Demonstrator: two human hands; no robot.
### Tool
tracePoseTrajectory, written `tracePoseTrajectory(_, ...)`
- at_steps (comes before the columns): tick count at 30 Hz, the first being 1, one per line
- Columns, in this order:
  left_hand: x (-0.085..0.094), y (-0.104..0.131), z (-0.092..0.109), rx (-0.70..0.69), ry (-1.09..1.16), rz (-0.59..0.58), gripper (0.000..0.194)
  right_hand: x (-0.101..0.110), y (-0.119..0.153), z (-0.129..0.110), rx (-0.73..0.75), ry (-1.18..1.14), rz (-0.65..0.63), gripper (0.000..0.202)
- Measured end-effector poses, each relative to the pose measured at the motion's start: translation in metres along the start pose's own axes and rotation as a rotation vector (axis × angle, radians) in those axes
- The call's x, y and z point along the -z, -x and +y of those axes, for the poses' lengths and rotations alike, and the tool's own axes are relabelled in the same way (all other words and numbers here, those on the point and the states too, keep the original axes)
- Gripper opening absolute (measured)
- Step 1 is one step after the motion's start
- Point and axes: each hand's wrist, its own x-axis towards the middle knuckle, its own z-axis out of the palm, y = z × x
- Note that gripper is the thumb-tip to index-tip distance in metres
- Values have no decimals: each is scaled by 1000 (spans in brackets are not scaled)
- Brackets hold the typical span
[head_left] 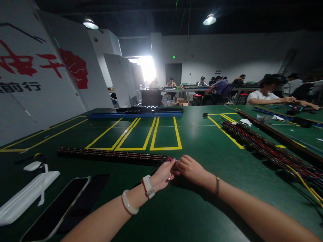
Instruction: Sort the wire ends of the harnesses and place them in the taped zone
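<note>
A bundle of long dark strips (111,155) lies across the green table, with short red wires (169,159) at its right end. My left hand (163,174), with a watch band and a pale bangle at the wrist, is closed over those wires. Pressed against its fingertips is my right hand (191,170), its fingers curled in a pinch. Whatever lies between the right fingertips is hidden by the fingers. Both hands are just above the table, at the strips' end.
On the left lie a phone (57,208) and a long white object (30,196). Yellow tape (166,148) marks the table (161,215). More strips with wires (262,144) lie at right; a blue rail (133,115) is at the far edge. A co-worker (267,95) sits at far right.
</note>
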Motion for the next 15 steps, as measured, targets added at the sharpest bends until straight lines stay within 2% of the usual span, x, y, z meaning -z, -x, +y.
tracePoseTrajectory(3,-3,3,1,7,-58,0,26,15,-5,-1,0,-20,-93,16)
tracePoseTrajectory(7,-8,6,2,-10,-123,32,27,31,-12,-4,-79,-44,-159,21)
tracePoseTrajectory(12,-7,7,2,8,-182,12,30,36,-15,-8,-283,2,-177,25)
tracePoseTrajectory(15,-7,9,3,23,-210,28,32,35,-15,-6,-363,-82,-220,29)
